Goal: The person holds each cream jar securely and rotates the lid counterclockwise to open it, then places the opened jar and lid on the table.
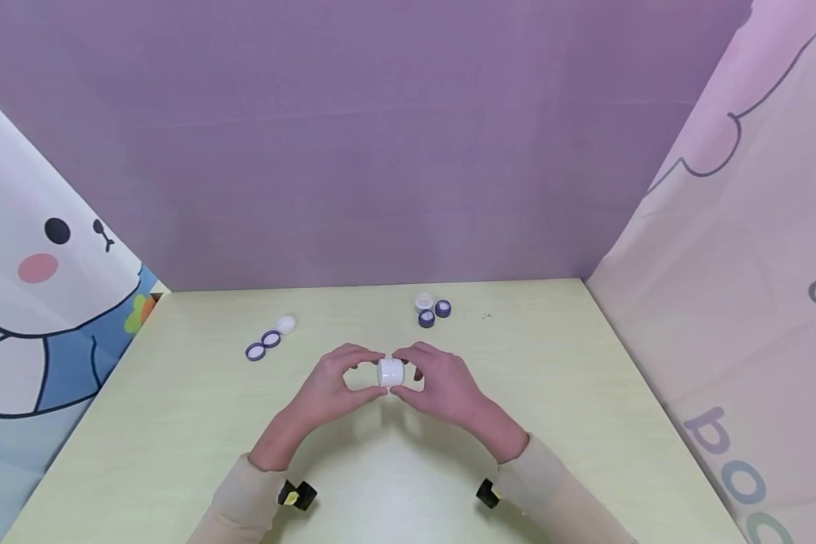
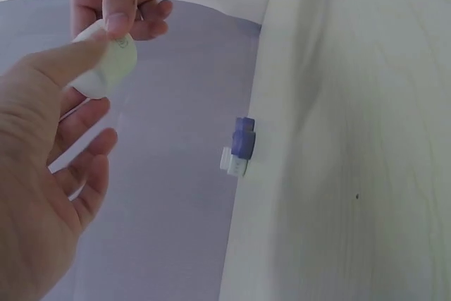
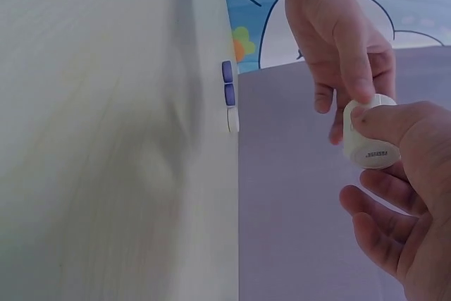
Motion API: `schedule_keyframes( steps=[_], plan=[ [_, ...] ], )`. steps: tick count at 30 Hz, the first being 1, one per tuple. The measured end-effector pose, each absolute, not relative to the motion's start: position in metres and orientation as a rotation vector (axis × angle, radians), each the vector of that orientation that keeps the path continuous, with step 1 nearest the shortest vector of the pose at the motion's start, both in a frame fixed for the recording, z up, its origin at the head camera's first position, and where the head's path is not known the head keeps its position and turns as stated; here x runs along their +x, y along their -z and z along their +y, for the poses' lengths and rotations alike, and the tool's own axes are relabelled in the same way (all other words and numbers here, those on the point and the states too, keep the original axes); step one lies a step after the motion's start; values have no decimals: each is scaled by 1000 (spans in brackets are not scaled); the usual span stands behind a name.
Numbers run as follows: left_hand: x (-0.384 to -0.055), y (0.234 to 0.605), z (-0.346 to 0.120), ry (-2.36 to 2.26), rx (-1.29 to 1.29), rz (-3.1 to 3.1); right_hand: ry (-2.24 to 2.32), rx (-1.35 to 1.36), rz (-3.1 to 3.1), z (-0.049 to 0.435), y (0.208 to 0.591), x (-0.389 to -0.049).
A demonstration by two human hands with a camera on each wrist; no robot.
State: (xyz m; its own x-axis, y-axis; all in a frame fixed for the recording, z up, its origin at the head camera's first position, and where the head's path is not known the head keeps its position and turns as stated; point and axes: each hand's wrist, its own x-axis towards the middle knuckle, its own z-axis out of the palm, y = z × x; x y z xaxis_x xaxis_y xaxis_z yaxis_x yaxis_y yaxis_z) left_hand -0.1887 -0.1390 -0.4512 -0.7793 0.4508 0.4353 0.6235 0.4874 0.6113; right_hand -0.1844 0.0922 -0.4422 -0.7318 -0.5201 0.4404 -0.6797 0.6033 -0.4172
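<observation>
A small white cosmetic jar [image 1: 391,372] is held on its side above the table between both hands. My left hand [image 1: 332,387] pinches its left end between thumb and fingers. From the other side my right hand [image 1: 446,384] pinches the right end the same way. In the right wrist view, faint dark print shows on one flat end of the jar [image 3: 361,135]. The left wrist view has the left thumb lying along the jar [image 2: 118,65]. Fingertips cover part of its surface, and any seam between lid and body is hard to make out.
At the back left lie two purple-rimmed lids [image 1: 255,351] and a white lid [image 1: 286,325], in a slanting row. Toward the back middle stand a white jar [image 1: 424,302] and two small purple jars [image 1: 443,308], close together. A purple cloth [image 1: 381,151] hangs behind the table.
</observation>
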Motion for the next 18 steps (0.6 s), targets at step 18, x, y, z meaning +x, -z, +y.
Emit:
schedule_keyframes(
  steps=[18],
  plan=[
    [-188, 453, -142, 947, -864, -2568, -847, 976, -2520, 92, 443, -179]
  ],
)
